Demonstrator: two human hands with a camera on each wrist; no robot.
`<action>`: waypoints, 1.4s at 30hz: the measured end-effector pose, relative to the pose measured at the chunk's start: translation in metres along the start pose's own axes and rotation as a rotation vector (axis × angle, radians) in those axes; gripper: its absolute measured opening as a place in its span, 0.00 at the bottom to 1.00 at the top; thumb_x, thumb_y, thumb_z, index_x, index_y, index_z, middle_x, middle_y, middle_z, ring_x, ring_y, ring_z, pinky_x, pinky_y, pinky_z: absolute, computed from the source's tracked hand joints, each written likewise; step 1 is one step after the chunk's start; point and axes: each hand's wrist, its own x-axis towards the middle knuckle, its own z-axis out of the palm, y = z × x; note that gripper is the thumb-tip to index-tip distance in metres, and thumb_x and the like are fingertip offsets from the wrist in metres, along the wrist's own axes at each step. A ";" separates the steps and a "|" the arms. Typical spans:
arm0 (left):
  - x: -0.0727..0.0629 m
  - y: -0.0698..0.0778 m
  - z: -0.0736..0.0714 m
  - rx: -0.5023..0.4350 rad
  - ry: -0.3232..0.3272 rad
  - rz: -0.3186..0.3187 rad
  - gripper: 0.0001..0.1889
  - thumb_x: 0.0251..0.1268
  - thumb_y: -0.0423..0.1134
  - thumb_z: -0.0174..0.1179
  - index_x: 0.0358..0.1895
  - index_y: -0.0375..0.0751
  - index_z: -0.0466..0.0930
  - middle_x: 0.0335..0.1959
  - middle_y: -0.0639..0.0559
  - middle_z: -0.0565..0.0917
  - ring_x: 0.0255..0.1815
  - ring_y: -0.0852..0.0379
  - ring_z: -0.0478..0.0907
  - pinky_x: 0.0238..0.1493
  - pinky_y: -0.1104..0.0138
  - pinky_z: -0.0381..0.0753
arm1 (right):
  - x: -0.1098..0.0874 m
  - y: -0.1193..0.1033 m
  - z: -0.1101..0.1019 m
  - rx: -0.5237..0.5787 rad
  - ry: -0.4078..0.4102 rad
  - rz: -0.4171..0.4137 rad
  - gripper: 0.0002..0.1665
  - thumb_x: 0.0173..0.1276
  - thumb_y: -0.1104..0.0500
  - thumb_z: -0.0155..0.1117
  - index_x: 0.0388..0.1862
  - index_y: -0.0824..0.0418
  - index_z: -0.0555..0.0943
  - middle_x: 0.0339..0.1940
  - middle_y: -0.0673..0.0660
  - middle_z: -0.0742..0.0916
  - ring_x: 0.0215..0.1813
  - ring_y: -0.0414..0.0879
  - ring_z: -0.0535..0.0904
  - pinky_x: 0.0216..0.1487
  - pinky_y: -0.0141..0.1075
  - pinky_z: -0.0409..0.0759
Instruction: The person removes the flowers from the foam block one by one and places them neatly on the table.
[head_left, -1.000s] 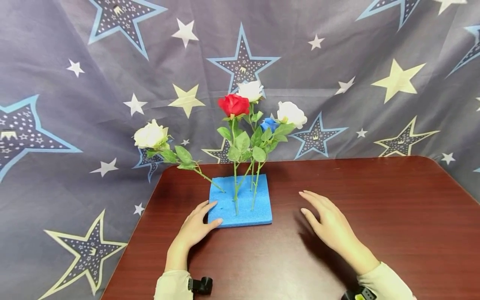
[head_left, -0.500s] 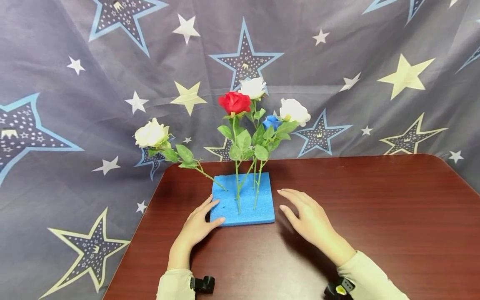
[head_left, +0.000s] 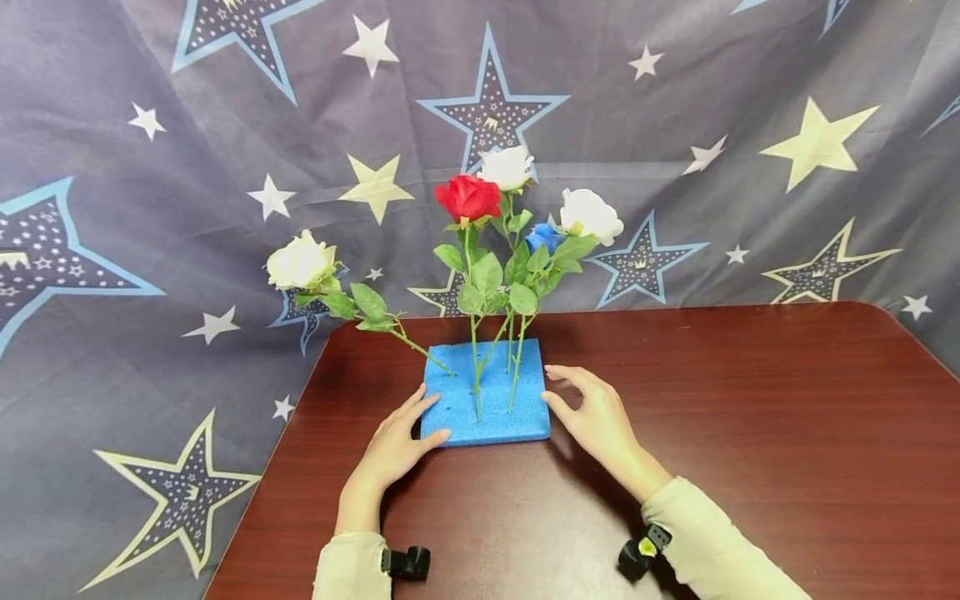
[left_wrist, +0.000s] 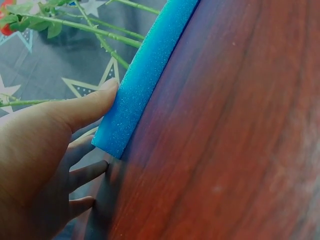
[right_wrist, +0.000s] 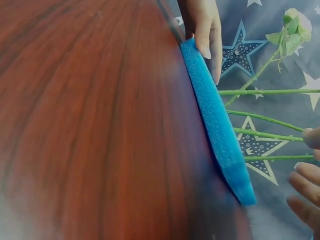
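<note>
A flat blue foam block (head_left: 491,431) lies on the table with artificial roses stuck into it by their stems. My left hand (head_left: 390,450) rests at its left front corner; in the left wrist view the thumb (left_wrist: 92,106) lies along the foam's edge. My right hand (head_left: 600,421) is at the block's right edge, fingers loosely bent and holding nothing. Upright stand a red rose (head_left: 467,197), a white rose (head_left: 506,168) behind it, a blue rose (head_left: 543,238) and another white rose (head_left: 591,215). A cream rose (head_left: 302,262) leans far left.
The reddish-brown wooden table (head_left: 750,433) extends to the right and toward me. Its left edge runs close to my left forearm. Behind it hangs a grey curtain (head_left: 652,158) printed with stars. Each sleeve carries a small black wrist camera (head_left: 406,563).
My right hand has moved left from over the table to the foam block's right edge. The left hand stays at the block's corner, and the roses keep their places.
</note>
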 end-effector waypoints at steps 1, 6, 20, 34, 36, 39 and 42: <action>0.000 0.000 0.000 -0.001 0.000 0.002 0.37 0.67 0.58 0.62 0.76 0.51 0.65 0.80 0.50 0.53 0.77 0.35 0.50 0.68 0.34 0.51 | 0.001 0.000 0.003 0.027 -0.001 0.014 0.21 0.60 0.62 0.76 0.53 0.60 0.85 0.42 0.57 0.88 0.43 0.49 0.85 0.41 0.47 0.81; -0.001 -0.002 0.000 -0.004 -0.006 -0.003 0.37 0.66 0.58 0.62 0.76 0.52 0.64 0.80 0.50 0.52 0.77 0.35 0.50 0.68 0.34 0.51 | 0.004 0.000 0.016 0.164 -0.007 0.121 0.20 0.60 0.64 0.75 0.53 0.62 0.85 0.41 0.61 0.89 0.39 0.49 0.86 0.41 0.40 0.84; -0.003 -0.007 0.003 -0.006 0.006 0.003 0.37 0.66 0.58 0.63 0.76 0.51 0.65 0.80 0.49 0.53 0.77 0.36 0.51 0.68 0.34 0.53 | 0.009 -0.001 0.049 0.333 0.031 0.317 0.20 0.58 0.68 0.74 0.51 0.69 0.85 0.36 0.60 0.90 0.39 0.52 0.87 0.41 0.36 0.84; -0.002 -0.004 0.002 -0.012 -0.014 -0.001 0.37 0.66 0.58 0.62 0.76 0.53 0.63 0.80 0.50 0.51 0.77 0.34 0.48 0.68 0.33 0.50 | 0.012 -0.011 0.061 0.373 0.007 0.469 0.12 0.61 0.67 0.72 0.45 0.68 0.85 0.33 0.62 0.89 0.36 0.51 0.85 0.36 0.31 0.79; -0.001 -0.004 0.002 -0.008 -0.007 -0.002 0.37 0.66 0.58 0.62 0.76 0.53 0.63 0.80 0.50 0.52 0.77 0.34 0.48 0.68 0.33 0.50 | 0.012 -0.011 0.061 0.355 0.010 0.456 0.12 0.61 0.66 0.72 0.44 0.68 0.85 0.32 0.61 0.89 0.35 0.50 0.85 0.36 0.31 0.79; 0.000 -0.002 0.002 -0.007 -0.002 -0.005 0.37 0.67 0.58 0.62 0.76 0.53 0.63 0.80 0.51 0.52 0.77 0.34 0.48 0.69 0.34 0.50 | 0.013 -0.012 0.061 0.354 0.013 0.449 0.11 0.61 0.66 0.72 0.42 0.67 0.84 0.32 0.61 0.89 0.34 0.52 0.86 0.35 0.33 0.80; -0.001 -0.002 0.001 -0.016 -0.007 -0.009 0.37 0.67 0.57 0.62 0.77 0.53 0.62 0.80 0.51 0.51 0.77 0.35 0.48 0.69 0.34 0.49 | 0.014 -0.012 0.062 0.359 0.021 0.453 0.10 0.61 0.67 0.72 0.41 0.67 0.84 0.32 0.62 0.89 0.33 0.54 0.86 0.34 0.34 0.81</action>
